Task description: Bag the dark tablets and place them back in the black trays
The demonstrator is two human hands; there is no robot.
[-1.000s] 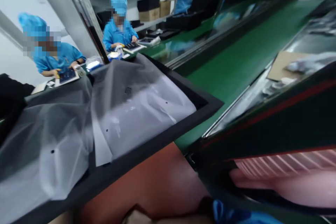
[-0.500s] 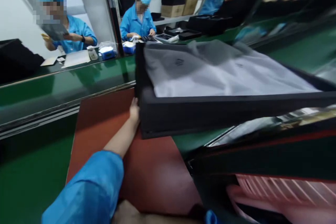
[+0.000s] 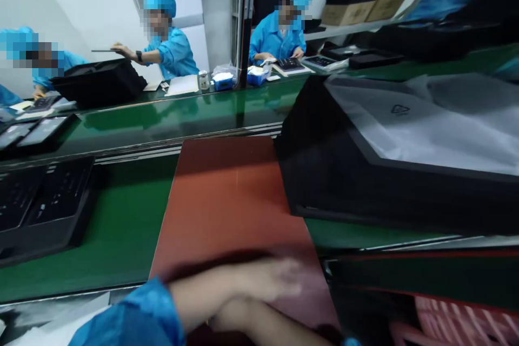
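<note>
My left hand (image 3: 275, 279) reaches across, low over the reddish-brown board (image 3: 227, 189). It is blurred by motion, but its fingers look stretched out, and I see nothing in them. My right hand (image 3: 231, 313) comes in from the lower right and crosses beneath my left wrist; its fingers are hidden. Right of the board stands a large black tray-like box (image 3: 405, 189), with a whitish translucent sheet (image 3: 441, 124) over its contents. Both hands are apart from this box.
Another black tray (image 3: 44, 205) with dark flat panels lies on the green belt (image 3: 125, 216) at left. Co-workers in blue sit across the far green belt (image 3: 162, 124). A pink ribbed crate (image 3: 466, 319) stands low at right.
My left hand has left the side of the black box and drawn back over the board. The view has swung left, so the left tray shows and the box appears further right.
</note>
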